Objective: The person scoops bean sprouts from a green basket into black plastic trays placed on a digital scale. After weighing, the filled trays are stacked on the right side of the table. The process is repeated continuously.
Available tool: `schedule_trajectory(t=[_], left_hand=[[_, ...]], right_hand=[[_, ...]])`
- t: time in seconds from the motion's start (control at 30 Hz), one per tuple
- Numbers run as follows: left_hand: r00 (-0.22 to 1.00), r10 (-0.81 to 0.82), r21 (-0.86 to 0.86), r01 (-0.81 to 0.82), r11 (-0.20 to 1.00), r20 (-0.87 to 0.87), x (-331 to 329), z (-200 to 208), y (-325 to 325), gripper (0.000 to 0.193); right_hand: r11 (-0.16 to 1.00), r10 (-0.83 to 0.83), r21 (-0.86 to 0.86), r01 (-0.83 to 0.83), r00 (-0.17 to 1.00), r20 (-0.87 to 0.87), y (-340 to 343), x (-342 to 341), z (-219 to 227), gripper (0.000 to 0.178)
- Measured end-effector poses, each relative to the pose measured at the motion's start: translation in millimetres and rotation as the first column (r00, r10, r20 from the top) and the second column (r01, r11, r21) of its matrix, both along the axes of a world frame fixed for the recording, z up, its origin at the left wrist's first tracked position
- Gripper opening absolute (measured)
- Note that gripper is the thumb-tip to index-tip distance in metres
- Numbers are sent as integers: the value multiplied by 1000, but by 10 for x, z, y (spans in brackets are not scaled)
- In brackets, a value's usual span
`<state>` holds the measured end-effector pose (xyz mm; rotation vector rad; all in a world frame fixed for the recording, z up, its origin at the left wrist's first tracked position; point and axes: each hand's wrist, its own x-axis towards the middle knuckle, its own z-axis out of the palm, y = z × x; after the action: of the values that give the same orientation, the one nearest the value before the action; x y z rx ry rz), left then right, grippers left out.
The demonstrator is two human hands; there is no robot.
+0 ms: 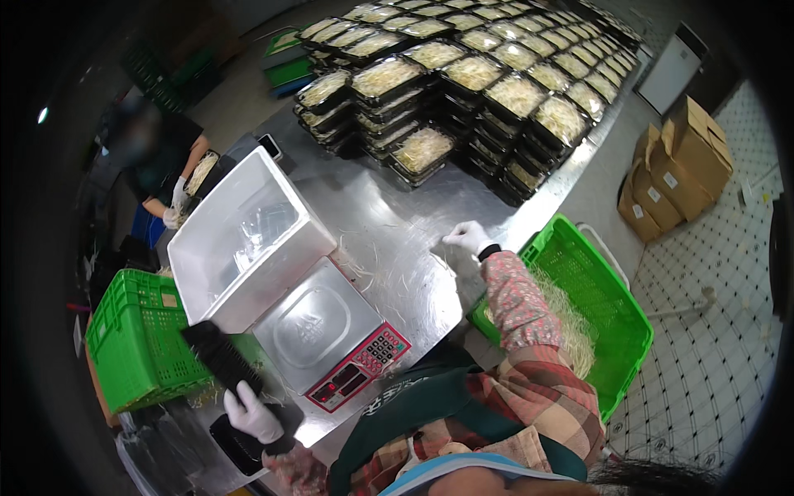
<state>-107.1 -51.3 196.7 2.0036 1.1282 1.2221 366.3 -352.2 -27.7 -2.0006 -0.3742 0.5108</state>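
My left hand (252,413), in a white glove, grips the lower end of a black plastic tray (217,354) left of the scale. The tray is tilted, and another black tray (236,442) lies beneath my hand at the table's edge. My right hand (470,237), also gloved, hovers over the metal table (389,231) with its fingers pinched together; what they hold, if anything, is too small to name. Pale thin sprouts (356,264) lie scattered nearby. Between my hands sits a red-framed digital scale (318,326) with a bare metal pan.
A white foam box (248,240) holding clear plastic stands behind the scale. Stacked sprout-filled trays (513,95) cover the far table. Green crates stand left (141,339) and right (612,331), the right one holding sprouts. A co-worker (161,161) handles a tray; cardboard boxes (678,169) stand right.
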Motion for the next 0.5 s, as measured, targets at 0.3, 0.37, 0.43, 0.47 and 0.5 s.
schedule_trajectory(t=[0.3,0.37,0.43,0.47,0.5], left_hand=[[284,-880,17,954,300,-382,2105,-1120,-1026,35],[242,-843,57,968,245,-481,2488,-1529,-1240,37],[229,-807,92,973,213,-545,2863,-1985,-1323,37],[222,-774,78,973,219,-593,2984,-2157,-1327,36],[212,-736,66,973,223,-643,3099,-2270,-1336,36]], right_hand=[[-2,-656,751,661,566,-500,-3405,-1743,957,63],[14,-687,686,728,505,-522,-3800,-2538,913,52],[-50,-735,629,776,398,-549,-4100,-3150,851,49],[-105,-770,603,791,319,-553,-4193,-3388,830,47],[-129,-799,591,796,269,-537,-4305,-3623,793,46]])
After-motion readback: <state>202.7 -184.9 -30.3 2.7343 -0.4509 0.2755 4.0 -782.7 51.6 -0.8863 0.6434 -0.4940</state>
